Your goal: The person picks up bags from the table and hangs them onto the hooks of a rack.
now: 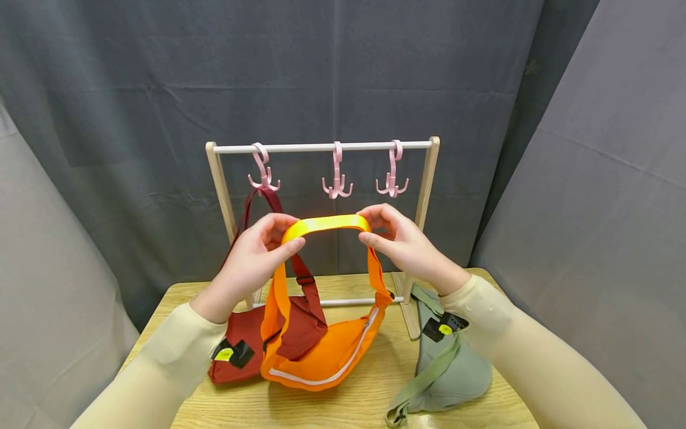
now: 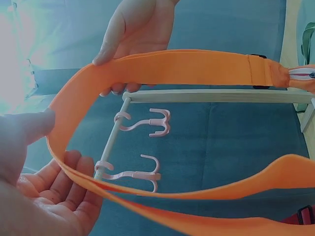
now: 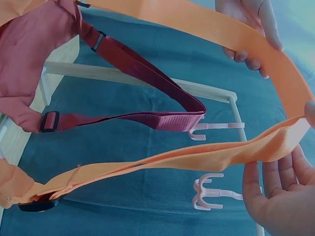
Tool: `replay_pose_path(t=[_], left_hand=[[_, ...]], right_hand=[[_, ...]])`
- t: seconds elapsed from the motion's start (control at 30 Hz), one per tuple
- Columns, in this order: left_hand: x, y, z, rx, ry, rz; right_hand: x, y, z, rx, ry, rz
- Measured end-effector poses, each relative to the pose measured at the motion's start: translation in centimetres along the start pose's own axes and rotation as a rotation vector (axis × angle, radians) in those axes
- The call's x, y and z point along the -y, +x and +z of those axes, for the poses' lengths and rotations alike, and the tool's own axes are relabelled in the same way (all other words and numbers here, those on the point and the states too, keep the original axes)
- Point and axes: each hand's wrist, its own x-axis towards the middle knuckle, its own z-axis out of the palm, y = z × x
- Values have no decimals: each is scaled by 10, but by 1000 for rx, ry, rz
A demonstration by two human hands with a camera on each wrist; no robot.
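An orange shoulder bag (image 1: 327,351) with a white zipper hangs by its strap (image 1: 327,223) between my two hands. My left hand (image 1: 259,244) pinches the strap's left bend between thumb and fingers; my right hand (image 1: 399,238) pinches the right bend. The top of the strap is stretched into a loop, as the left wrist view also shows. Behind it, a dark red bag (image 1: 246,339) hangs by its strap from the left pink hook (image 1: 264,173). The middle pink hook (image 1: 337,176) and right pink hook (image 1: 393,173) show just beyond the loop, with nothing on them.
A wooden rack with a white rail (image 1: 305,148) stands on the wooden table (image 1: 370,387). On the table's right side lies a grey-green bag (image 1: 455,375), its strap trailing to the front, partly under my right forearm. Grey curtains (image 1: 161,119) surround the table.
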Motion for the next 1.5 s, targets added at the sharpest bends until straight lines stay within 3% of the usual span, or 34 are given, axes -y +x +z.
replay_pose_path(t=[0.73, 1.03, 1.5], left_hand=[[9, 26, 7, -63, 8, -35], [9, 36, 12, -55, -139, -96], [6, 46, 20, -112, -179, -112]], right_hand=[[-12, 21, 2, -96, -61, 23], [-9, 30, 9, -156, -7, 70], [-12, 43, 16, -204, -7, 82]])
